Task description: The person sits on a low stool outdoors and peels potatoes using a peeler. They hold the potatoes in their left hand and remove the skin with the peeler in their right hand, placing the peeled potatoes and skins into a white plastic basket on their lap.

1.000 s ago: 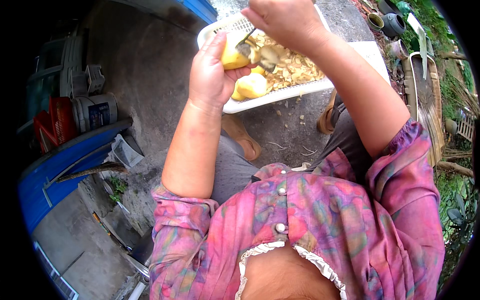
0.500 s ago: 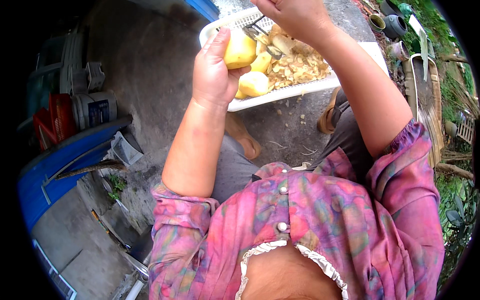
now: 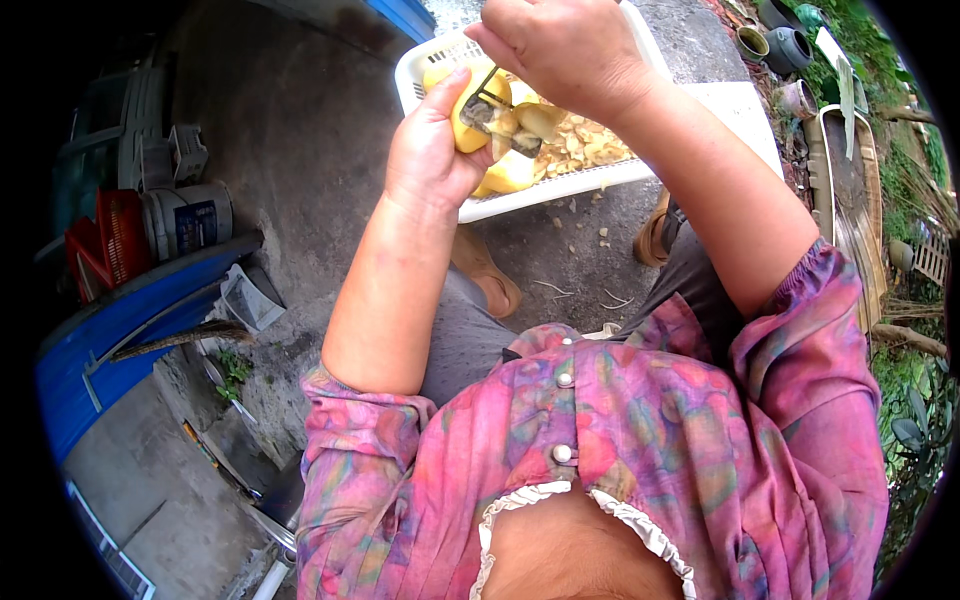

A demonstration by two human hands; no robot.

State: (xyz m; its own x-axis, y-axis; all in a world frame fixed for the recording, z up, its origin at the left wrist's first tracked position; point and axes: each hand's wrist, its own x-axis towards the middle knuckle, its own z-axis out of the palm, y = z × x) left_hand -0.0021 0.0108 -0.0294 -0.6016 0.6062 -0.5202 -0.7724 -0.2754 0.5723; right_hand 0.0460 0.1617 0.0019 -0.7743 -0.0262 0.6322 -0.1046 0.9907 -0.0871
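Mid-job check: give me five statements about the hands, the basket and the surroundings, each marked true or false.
1. The bare left hand holds a rounded, smooth yellow piece of produce. True.
2. The bare right hand is empty. False: the right hand grips a dark, thin-framed peeler.
3. Thin, pale peelings lie in the white perforated plastic basket. True.
4. A red plastic crate stands on the person's right. False: the crate is on the left.
5. The patterned pink-purple shirt has white buttons. True.
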